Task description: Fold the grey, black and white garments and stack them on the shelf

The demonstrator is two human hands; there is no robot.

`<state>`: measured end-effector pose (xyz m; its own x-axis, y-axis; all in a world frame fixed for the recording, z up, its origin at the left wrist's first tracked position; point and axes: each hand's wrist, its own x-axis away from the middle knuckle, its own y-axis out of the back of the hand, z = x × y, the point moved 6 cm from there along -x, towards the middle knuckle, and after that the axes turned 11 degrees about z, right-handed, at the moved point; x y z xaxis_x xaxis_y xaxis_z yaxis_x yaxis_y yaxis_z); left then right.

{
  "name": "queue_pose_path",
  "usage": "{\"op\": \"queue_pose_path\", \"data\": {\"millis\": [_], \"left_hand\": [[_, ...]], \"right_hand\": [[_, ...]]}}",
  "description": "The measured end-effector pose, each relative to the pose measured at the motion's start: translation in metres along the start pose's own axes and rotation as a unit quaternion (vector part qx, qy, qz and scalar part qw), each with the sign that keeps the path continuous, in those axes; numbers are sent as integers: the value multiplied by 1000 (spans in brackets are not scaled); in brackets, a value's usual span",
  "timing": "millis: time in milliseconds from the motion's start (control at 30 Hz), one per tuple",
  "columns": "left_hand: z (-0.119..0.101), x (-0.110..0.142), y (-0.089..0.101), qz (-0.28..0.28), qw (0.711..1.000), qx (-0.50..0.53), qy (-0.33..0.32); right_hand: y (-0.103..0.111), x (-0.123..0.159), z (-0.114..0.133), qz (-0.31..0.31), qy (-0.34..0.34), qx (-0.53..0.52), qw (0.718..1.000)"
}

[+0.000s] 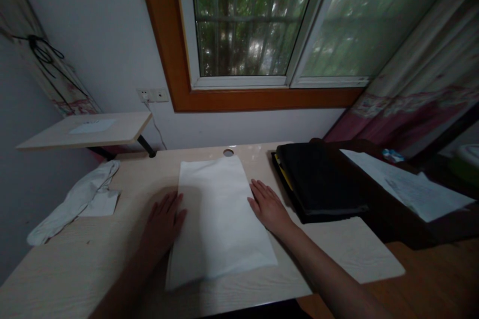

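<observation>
A white, flat, folded cloth-like sheet (220,219) lies lengthwise on the pale wooden desk, its surface slightly rippled. At its left edge rests my left hand (162,222), palm down with the fingers stretched out and the thumb over the border. My right hand (267,204) lies flat along the right edge, fingers extended and touching the side. Neither hand grips anything. Whether the sheet is fabric or soft paper is hard to tell.
Right of the sheet sits a black folder or case (322,179). White crumpled fabric (82,199) lies at left, below a raised shelf (90,127). Papers (404,184) rest on a dark surface at far right. The desk (149,284) has a cable hole near the wall.
</observation>
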<state>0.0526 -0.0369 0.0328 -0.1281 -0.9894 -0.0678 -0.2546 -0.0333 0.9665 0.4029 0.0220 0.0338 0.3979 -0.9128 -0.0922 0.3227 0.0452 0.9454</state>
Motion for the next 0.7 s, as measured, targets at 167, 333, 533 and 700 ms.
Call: {"op": "queue_pose_path", "data": {"millis": [167,333,533,700], "left_hand": [[12,-15,15,17,987,156,34],[6,-33,16,78,916,384,83],[6,-41,8,134,863,478,89],[12,-41,-3,151,859,481,91]], "right_hand": [[11,-9,0,2,-5,-99,995],[14,-21,4,28,-26,-272,962],[0,-27,-3,90,-41,-431,897],[-5,-28,3,108,-26,-546,830]]}}
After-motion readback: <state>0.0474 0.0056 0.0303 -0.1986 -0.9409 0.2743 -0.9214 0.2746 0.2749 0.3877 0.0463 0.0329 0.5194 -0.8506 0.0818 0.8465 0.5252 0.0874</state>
